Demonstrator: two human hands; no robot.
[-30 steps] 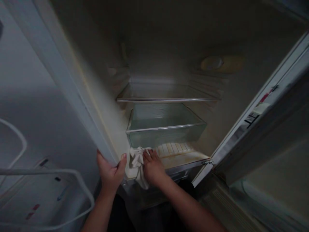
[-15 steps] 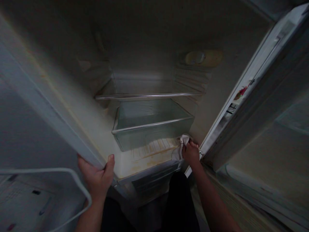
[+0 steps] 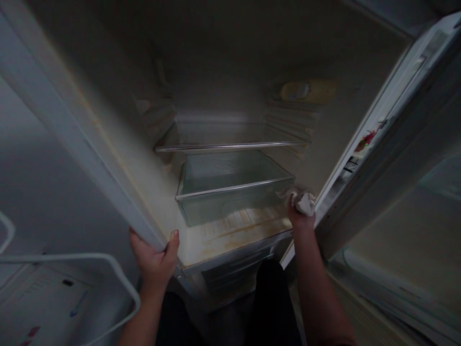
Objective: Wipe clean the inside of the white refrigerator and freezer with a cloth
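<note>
Two hands are at one open refrigerator [image 3: 237,248]. The left hand [image 3: 154,257] grips the front edge of its left side wall near the bottom left corner, one thumb on the inner side and the other fingers wrapped around outside. The right hand [image 3: 301,218] has its fingers closed around one crumpled whitish cloth [image 3: 306,203], held at the right front edge of the compartment, just above its bottom right corner. Between the hands, one clear bin [image 3: 234,199] sits above the stained compartment floor [image 3: 234,240], toward its back edge, and one shelf [image 3: 230,146] spans the space above the bin. One yellowish oblong fitting [image 3: 324,91] is on the right wall. One door [image 3: 403,192] stands open at the right; two dark-clothed legs [image 3: 272,302] show below.
</note>
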